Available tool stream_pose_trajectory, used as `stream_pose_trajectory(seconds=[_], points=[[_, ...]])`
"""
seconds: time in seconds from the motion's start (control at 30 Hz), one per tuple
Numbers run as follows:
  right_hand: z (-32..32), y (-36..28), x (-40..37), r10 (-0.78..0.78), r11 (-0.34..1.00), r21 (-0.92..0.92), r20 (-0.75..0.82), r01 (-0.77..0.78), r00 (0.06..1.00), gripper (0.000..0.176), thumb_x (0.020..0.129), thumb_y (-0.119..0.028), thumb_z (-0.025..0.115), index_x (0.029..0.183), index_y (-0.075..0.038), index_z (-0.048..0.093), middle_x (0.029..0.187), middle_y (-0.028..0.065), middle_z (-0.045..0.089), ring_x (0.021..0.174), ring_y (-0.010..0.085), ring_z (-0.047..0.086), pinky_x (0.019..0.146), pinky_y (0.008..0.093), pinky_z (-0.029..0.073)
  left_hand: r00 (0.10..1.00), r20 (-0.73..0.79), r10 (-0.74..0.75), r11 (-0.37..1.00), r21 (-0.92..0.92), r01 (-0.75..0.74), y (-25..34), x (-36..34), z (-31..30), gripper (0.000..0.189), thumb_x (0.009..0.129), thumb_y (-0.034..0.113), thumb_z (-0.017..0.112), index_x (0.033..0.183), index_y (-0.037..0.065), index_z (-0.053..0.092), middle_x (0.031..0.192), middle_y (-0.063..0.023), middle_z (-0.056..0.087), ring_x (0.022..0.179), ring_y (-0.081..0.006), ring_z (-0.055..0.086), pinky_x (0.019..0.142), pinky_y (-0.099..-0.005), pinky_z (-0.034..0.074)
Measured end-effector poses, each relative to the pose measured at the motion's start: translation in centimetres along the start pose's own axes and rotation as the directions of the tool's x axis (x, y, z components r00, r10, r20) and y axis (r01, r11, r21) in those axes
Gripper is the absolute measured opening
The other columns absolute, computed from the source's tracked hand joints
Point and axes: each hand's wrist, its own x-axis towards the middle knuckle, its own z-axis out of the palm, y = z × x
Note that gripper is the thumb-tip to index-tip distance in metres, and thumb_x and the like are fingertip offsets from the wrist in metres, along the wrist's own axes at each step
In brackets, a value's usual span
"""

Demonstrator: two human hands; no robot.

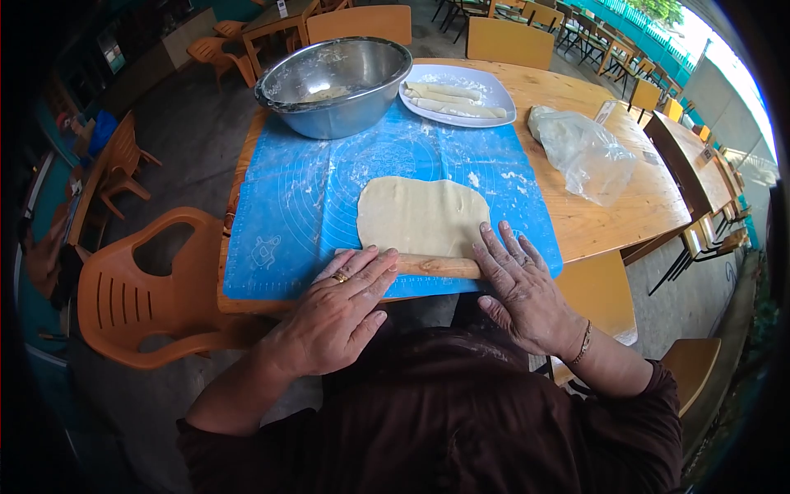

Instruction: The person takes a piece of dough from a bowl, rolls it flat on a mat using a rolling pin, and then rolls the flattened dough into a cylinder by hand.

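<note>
A flat, roughly rectangular sheet of dough (424, 216) lies on the blue mat (288, 214). Across its near edge runs a wooden rolling pin (440, 266). My left hand (341, 305) rests on the pin's left end, fingers extended, with a ring on one finger. On the right end lies my right hand (527, 288), its fingers spread and its thumb apart. Both palms face down, and flour or dough marks the fingers. The pin's two ends are mostly hidden under the hands.
A large metal bowl (341, 115) stands at the mat's back left. Beside it, a white plate (494, 88) holds rolled dough pieces (457, 107). A clear plastic bag (588, 152) lies on the wooden table (634, 210) at right. An orange chair (148, 296) stands left.
</note>
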Motion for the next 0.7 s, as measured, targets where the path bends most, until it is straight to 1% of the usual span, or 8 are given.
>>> stream_pose_trajectory(seconds=[0.1, 0.2, 0.27, 0.3, 0.4, 0.47, 0.6, 0.7], points=[[0.2, -0.3, -0.5, -0.010, 1.000, 0.021, -0.007, 0.010, 1.000, 0.070, 0.092, -0.020, 0.060, 0.151, -0.003, 0.026, 0.160, 0.0218, 0.021, 0.147, 0.0438, 0.017, 0.118, 0.0546, 0.017, 0.982, -0.161, 0.094, 0.995, 0.035, -0.089, -0.9, -0.4, 0.8, 0.040, 0.086, 0.004, 0.058, 0.125, -0.006, 0.060, 0.130, -0.0217, 0.060, 0.124, -0.0400, 0.053, 0.106, -0.0470, 0.040], [0.7, 0.3, -0.7, -0.047, 0.997, 0.065, -0.081, 0.052, 0.996, 0.068, 0.085, -0.009, 0.062, 0.147, -0.002, 0.035, 0.153, 0.0226, 0.035, 0.144, 0.0420, 0.029, 0.115, 0.0517, 0.026, 0.953, -0.302, 0.030, 0.999, 0.034, -0.021, -1.8, -0.1, 1.7, 0.034, 0.083, -0.001, 0.062, 0.116, -0.006, 0.064, 0.111, -0.0190, 0.066, 0.105, -0.0341, 0.061, 0.091, -0.0427, 0.047], [1.6, 1.3, -0.5, -0.083, 0.984, 0.136, -0.202, 0.112, 0.976, 0.059, 0.079, 0.000, 0.061, 0.137, -0.001, 0.049, 0.133, 0.0203, 0.056, 0.124, 0.0401, 0.051, 0.105, 0.0461, 0.041, 0.941, -0.337, 0.038, 0.999, 0.027, -0.030, -2.6, 0.2, 2.5, 0.033, 0.081, -0.003, 0.064, 0.114, -0.005, 0.064, 0.109, -0.0179, 0.067, 0.099, -0.0332, 0.061, 0.089, -0.0421, 0.047], [1.1, 1.2, -0.1, -0.090, 0.985, 0.129, -0.203, 0.118, 0.975, 0.059, 0.079, 0.000, 0.061, 0.137, -0.001, 0.049, 0.133, 0.0203, 0.056, 0.124, 0.0401, 0.051, 0.105, 0.0461, 0.041, 0.930, -0.365, 0.051, 0.999, 0.022, -0.046, -2.7, 0.7, 2.3, 0.033, 0.078, -0.004, 0.066, 0.111, -0.004, 0.065, 0.106, -0.0169, 0.067, 0.093, -0.0324, 0.062, 0.086, -0.0415, 0.048], [-1.0, 0.9, 1.5, -0.035, 0.982, 0.175, -0.191, 0.069, 0.981, 0.049, 0.079, 0.010, 0.061, 0.127, -0.001, 0.058, 0.113, 0.0161, 0.064, 0.105, 0.0350, 0.061, 0.089, 0.0408, 0.050, 0.907, -0.412, 0.091, 0.996, 0.020, -0.091, -2.2, 1.8, -0.3, 0.035, 0.078, -0.004, 0.068, 0.112, -0.003, 0.066, 0.103, -0.0156, 0.068, 0.091, -0.0315, 0.061, 0.086, -0.0401, 0.048], [-2.3, 1.5, 3.5, -0.070, 0.973, 0.185, -0.344, 0.140, 0.936, 0.044, 0.078, 0.009, 0.063, 0.120, -0.002, 0.063, 0.105, 0.0159, 0.063, 0.094, 0.0333, 0.061, 0.083, 0.0404, 0.051, 0.904, -0.418, 0.085, 0.996, 0.072, -0.060, -2.8, 2.7, -2.0, 0.035, 0.077, -0.004, 0.069, 0.113, -0.002, 0.066, 0.103, -0.0156, 0.068, 0.092, -0.0314, 0.061, 0.086, -0.0401, 0.048], [-0.5, 3.4, 8.3, -0.055, 0.971, 0.190, -0.402, 0.142, 0.914, 0.032, 0.081, 0.002, 0.061, 0.112, -0.003, 0.068, 0.095, 0.0146, 0.063, 0.090, 0.0345, 0.059, 0.083, 0.0411, 0.049, 0.923, -0.384, 0.021, 0.989, 0.145, 0.038, -5.9, 3.8, -2.5, 0.035, 0.076, -0.003, 0.072, 0.110, -0.002, 0.069, 0.103, -0.0161, 0.069, 0.093, -0.0313, 0.062, 0.086, -0.0406, 0.049], [1.3, 4.1, 10.0, -0.049, 0.983, 0.155, -0.318, 0.103, 0.947, 0.026, 0.085, -0.004, 0.061, 0.110, -0.004, 0.070, 0.099, 0.0170, 0.062, 0.097, 0.0350, 0.058, 0.089, 0.0400, 0.047, 0.947, -0.308, -0.093, 0.982, 0.128, 0.138, -7.6, 3.9, -0.9, 0.027, 0.081, 0.002, 0.069, 0.108, -0.002, 0.071, 0.111, -0.0171, 0.068, 0.098, -0.0311, 0.061, 0.094, -0.0407, 0.047]])
